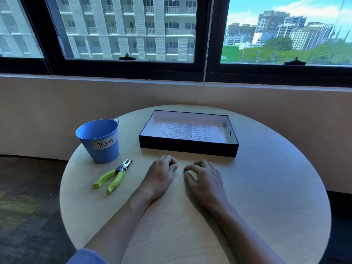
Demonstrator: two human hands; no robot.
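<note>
Two hands are seen resting on one round wooden table (266,187). The left hand (162,175) and the right hand (204,180) are laid side by side, close but apart, with fingers loosely curled, and nothing is held by either. Just beyond the fingertips one shallow black box (188,146) is set, open at the top, and one printed sheet (187,131) is laid flat inside it. To the left of the left hand, one hole punch (114,175) with two lime-green handles is laid on the table, untouched. Beyond it, near the table's edge, one blue bucket (99,136) labelled "Trash" is stood upright.
</note>
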